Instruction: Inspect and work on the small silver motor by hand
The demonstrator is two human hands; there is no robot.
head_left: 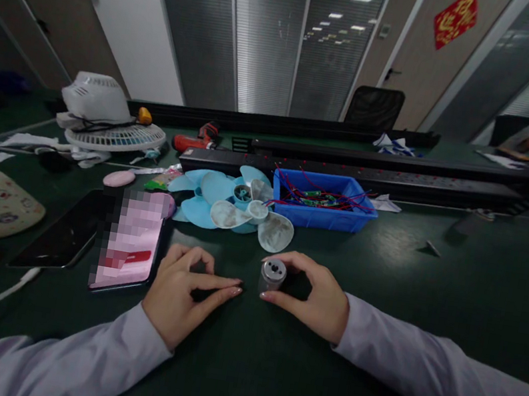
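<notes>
**Hands and a small motor on a dark table**

Near the table's [430,300] front edge, the right hand [316,298] pinches an upright small metal motor [272,276] between its fingers. The left hand [185,293] rests beside it, fingers curled loosely, holding nothing. Fan blades [232,206] lie behind.

We saw small silver motor [272,275] standing upright on dark green table, just ahead of us near centre. Body: short metal cylinder, shiny sides, flat round top facing up with small holes and darker centre. Our right hand [316,296] gripped it, thumb and fingers curled round its right side. Our left hand [185,293] lay on table just beside it, not touching, fingers pointing toward motor, nothing visibly held. Lower part of motor partly hidden by fingers.
</notes>
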